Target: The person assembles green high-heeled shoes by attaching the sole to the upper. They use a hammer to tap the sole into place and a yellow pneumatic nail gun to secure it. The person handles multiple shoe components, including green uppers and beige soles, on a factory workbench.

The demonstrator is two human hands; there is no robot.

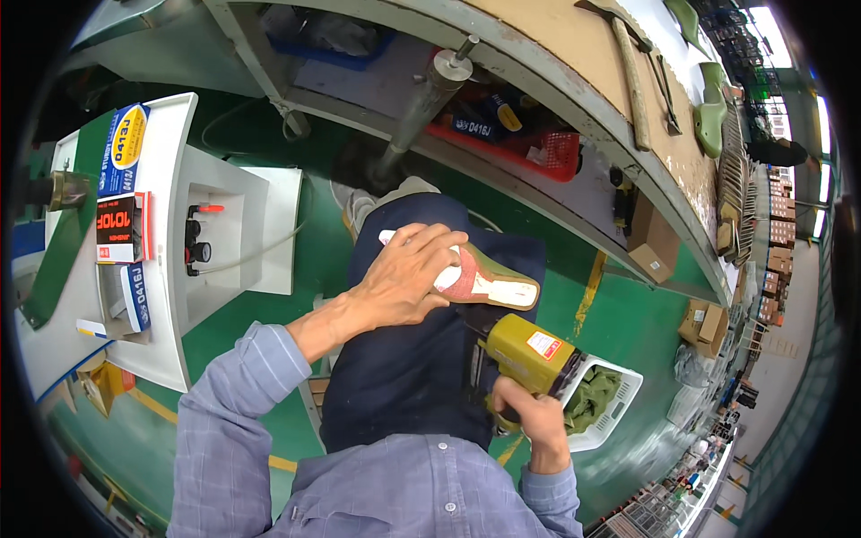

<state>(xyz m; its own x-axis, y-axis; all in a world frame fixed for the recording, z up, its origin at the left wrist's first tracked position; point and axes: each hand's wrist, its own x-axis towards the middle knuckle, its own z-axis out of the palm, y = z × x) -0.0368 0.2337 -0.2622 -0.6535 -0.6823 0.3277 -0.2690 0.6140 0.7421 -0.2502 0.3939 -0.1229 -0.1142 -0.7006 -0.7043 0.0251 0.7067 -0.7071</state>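
Over my lap, my left hand [401, 276] is closed around a green shoe last [493, 266], held sole side up. Along its sole lies an insole [464, 276] with a red middle and white ends; my fingers cover part of it. My right hand [535, 414] grips the handle of an olive-green staple gun [531, 356], just below the last. The gun's nose points left and up, close to the last's lower edge; whether the two touch is hard to see.
At left a white cabinet [229, 238] carries several small boxes [123, 229]. The workbench [574, 81] at upper right holds a hammer [628, 76] and green lasts [710, 112]; a red basket [560, 157] sits beneath. A white basket [628, 394] with green material stands beside my right hand.
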